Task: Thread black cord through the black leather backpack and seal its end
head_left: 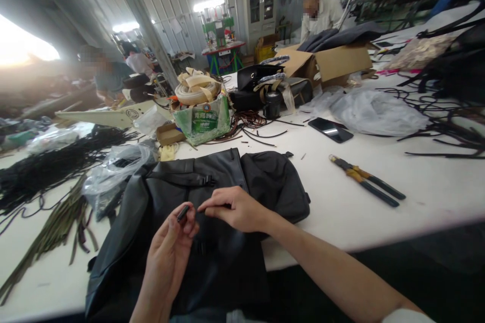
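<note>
A black backpack (227,260) lies across the white table in front of me, its straps and a small buckle (205,180) showing on top. Over it, my left hand (170,242) pinches a small black tube-shaped piece (182,213) between thumb and fingers; its exact kind is unclear. My right hand (240,209) is close beside it, thumb and fingers pressed together above the bag. Something dark shows at those fingers, too small to name. To the right, apart from both hands, lie pliers (354,172) with black and yellow handles.
A phone (330,129) lies beyond the pliers. Farther back are a green carton (202,122) with rolled webbing, black bags (250,101) and a cardboard box (343,64). Dark cords (49,164) and olive strips (49,234) spread at left. People (328,12) work in the background.
</note>
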